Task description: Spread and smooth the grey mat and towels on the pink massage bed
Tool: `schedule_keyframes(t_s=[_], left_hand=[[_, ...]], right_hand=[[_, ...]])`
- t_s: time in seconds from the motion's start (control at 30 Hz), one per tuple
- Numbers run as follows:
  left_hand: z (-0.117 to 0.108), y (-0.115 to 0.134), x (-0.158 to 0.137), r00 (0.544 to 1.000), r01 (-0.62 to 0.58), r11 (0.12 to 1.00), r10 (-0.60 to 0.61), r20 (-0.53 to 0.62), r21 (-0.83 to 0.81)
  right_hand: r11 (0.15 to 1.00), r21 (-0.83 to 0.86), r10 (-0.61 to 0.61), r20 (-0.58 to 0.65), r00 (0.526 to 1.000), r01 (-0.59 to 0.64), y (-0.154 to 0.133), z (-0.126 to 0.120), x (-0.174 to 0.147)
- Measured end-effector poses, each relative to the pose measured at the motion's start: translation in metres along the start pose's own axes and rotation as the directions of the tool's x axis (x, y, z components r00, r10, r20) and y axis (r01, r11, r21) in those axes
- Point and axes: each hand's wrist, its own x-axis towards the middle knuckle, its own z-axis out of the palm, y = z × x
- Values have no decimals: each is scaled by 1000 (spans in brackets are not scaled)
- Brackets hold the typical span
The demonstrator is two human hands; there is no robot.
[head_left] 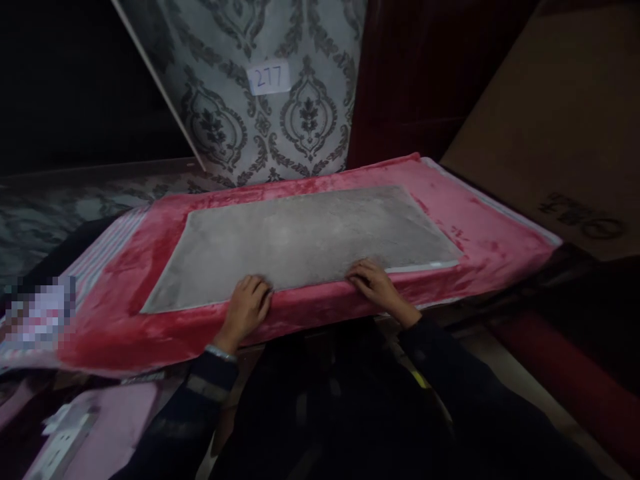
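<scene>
Touching grey sheet (310, 233) at near edge, left hand (246, 307), right hand (373, 281), fingers (262, 288) curled, grip unclear, open room beyond

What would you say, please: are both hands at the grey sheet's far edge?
No, the left hand and right hand are at the grey sheet's near edge.

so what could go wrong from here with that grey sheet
The grey sheet might shift, since it rests on a soft-looking red cloth. Uneven pressure from the left hand and right hand, both at its near edge, could turn it askew. The silvery wristband might snag the cloth's draped edge.
</scene>
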Motion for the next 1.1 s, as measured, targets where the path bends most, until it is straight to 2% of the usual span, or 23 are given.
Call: schedule_keyframes(t_s=[0.07, 0.13, 0.2, 0.27, 0.37, 0.47, 0.53, 0.67, 0.87, 1.1], left_hand=[[-1, -1, -2, 998, 1, 1000, -1, -64, 9], [2, 4, 2, 991, -9, 1000, 10, -135, 9], [7, 17, 14, 982, -48, 998, 42, -186, -28], [13, 39, 32, 976, -106, 990, 86, -198, -91], [26, 83, 67, 974, -207, 958, 182, -139, -197], [41, 126, 107, 956, -291, 917, 290, -46, -274], [53, 149, 133, 947, -304, 905, 322, 12, -299], [74, 177, 168, 959, -227, 933, 264, 101, -279], [96, 186, 176, 972, -163, 970, 190, 139, -181], [99, 182, 173, 962, -231, 964, 246, 119, -131]], right_hand=[[997, -52, 49, -120, 992, -55, 11, -23, -5], [978, -128, 125, -267, 956, -164, 27, -52, -13], [947, -195, 175, -349, 921, -254, 44, -81, -25], [923, -260, 188, -339, 922, -284, 59, -103, -38], [898, -351, 192, -231, 954, -266, 74, -122, -52], [867, -419, 222, -158, 962, -269, 82, -129, -59], [844, -458, 238, -147, 960, -279, 84, -132, -60], [802, -534, 240, -122, 963, -268, 86, -134, -61], [744, -614, 245, -117, 962, -265, 91, -134, -60], [783, -560, 207, -176, 962, -271, 93, -136, -64]])
